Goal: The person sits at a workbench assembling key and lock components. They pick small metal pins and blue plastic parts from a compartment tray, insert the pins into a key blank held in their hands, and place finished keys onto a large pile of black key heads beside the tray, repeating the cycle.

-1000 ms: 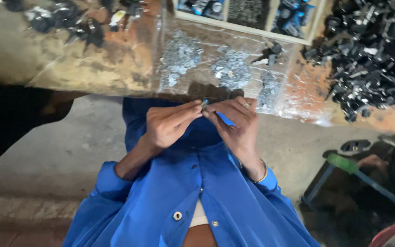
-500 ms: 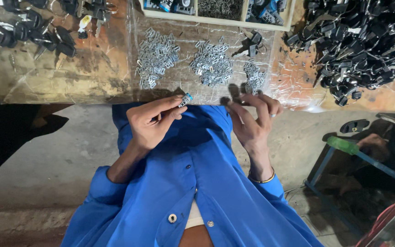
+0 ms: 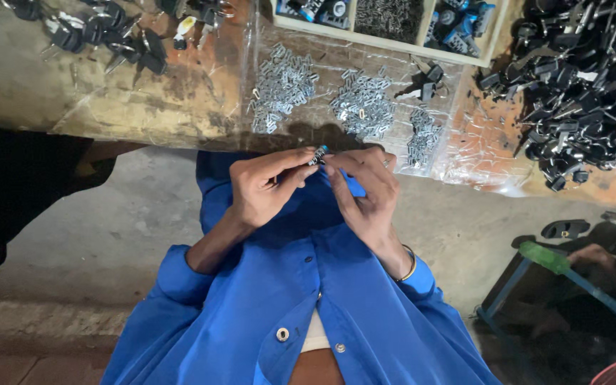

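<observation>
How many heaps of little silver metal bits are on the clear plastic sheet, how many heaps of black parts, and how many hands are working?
Silver heaps: 3
Black heaps: 2
Hands at work: 2, the left hand and right hand
Total: 7

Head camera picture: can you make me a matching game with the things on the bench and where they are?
Things:
1. small part
2. silvery metal bits
3. heap of black keys
4. wooden tray

Places:
A. far right of the bench
B. pinched between the left hand and the right hand
C. top edge, with compartments
D. in piles on clear plastic sheet

Pairs: 1-B, 2-D, 3-A, 4-C
</observation>
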A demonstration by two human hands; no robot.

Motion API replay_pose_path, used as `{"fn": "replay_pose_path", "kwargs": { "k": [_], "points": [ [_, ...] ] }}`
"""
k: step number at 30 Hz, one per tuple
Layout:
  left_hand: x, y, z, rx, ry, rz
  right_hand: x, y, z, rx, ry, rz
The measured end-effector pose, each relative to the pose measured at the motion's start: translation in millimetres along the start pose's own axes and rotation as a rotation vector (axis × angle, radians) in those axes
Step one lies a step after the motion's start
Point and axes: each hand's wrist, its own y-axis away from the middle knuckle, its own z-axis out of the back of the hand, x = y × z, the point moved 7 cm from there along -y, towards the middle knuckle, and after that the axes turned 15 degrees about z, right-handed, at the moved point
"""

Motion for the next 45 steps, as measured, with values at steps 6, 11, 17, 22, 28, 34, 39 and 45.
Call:
{"fn": "replay_pose_path", "kwargs": {
  "k": [6, 11, 17, 22, 28, 34, 39, 45],
  "points": [
    [-20, 6, -1, -0.058, -0.349, -0.321, 7, -1, -3, 0.081, 0.241, -0.028],
    [-25, 8, -3, -0.032, -0.299, -0.378, 0, 2, 15, 0.157, 0.144, -0.024],
    [-12, 4, 0, 0.013, -0.100, -0.133, -5, 13, 47, 0.134, 0.655, 0.056],
    [-5, 2, 3, 0.010, -0.011, -0.059, 0, 23, 44, 0.094, 0.545, 0.259],
    [0, 2, 4, -0.008, 0.036, -0.017, -2, 25, 24, 0.070, 0.118, 0.092],
    [2, 1, 3, -0.055, -0.020, -0.015, -3, 7, -4, 0.090, 0.025, -0.048],
    [-4, 3, 4, -0.116, -0.160, -0.126, 8, -2, -10, 0.147, 0.124, 0.051],
    [-12, 6, 2, -0.126, -0.273, -0.260, 5, -7, -9, 0.085, 0.061, -0.004]
  ]
}}
